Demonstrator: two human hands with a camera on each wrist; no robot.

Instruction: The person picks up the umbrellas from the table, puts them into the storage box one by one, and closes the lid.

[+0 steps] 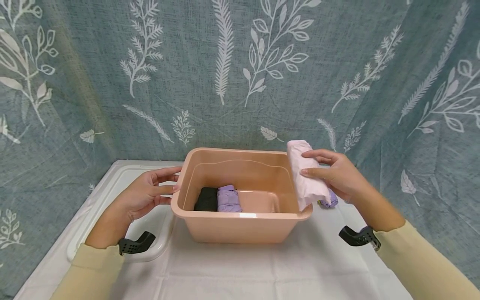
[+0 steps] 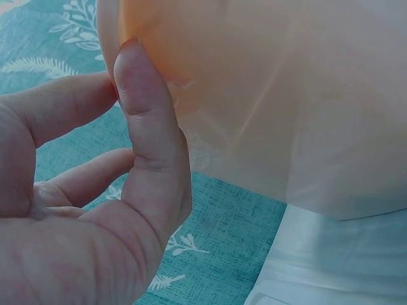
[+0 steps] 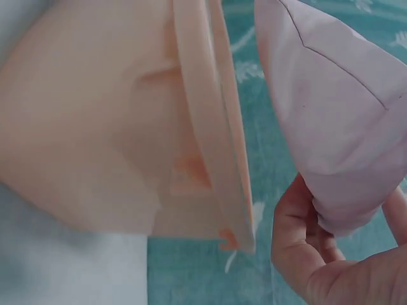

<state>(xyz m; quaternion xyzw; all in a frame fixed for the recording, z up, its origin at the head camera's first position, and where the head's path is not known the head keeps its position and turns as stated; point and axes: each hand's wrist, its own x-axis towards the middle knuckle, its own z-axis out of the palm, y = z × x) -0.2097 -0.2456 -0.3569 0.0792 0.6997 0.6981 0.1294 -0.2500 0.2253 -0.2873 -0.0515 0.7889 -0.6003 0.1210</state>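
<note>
A peach plastic bin [image 1: 234, 229] stands in front of me. My left hand [image 1: 144, 193] holds its left rim, with thumb and fingertips at the edge in the left wrist view. Inside, a black folded cloth bundle [image 1: 207, 200] lies beside a purple one [image 1: 228, 201] toward the left. My right hand [image 1: 339, 175] grips a pale pink folded cloth bundle [image 1: 305, 187] between thumb and fingers. In the head view that bundle overlaps the bin's right rim; in the right wrist view the pink bundle [image 3: 343, 108] shows beside the rim [image 3: 203, 108].
A white lid [image 1: 159, 227] lies left of the bin, partly under my left arm in view. Another small purple bundle [image 1: 331, 202] sits right of the bin, partly hidden by my right hand. A leaf-patterned curtain [image 1: 232, 116] hangs behind the white-covered table [image 1: 225, 271].
</note>
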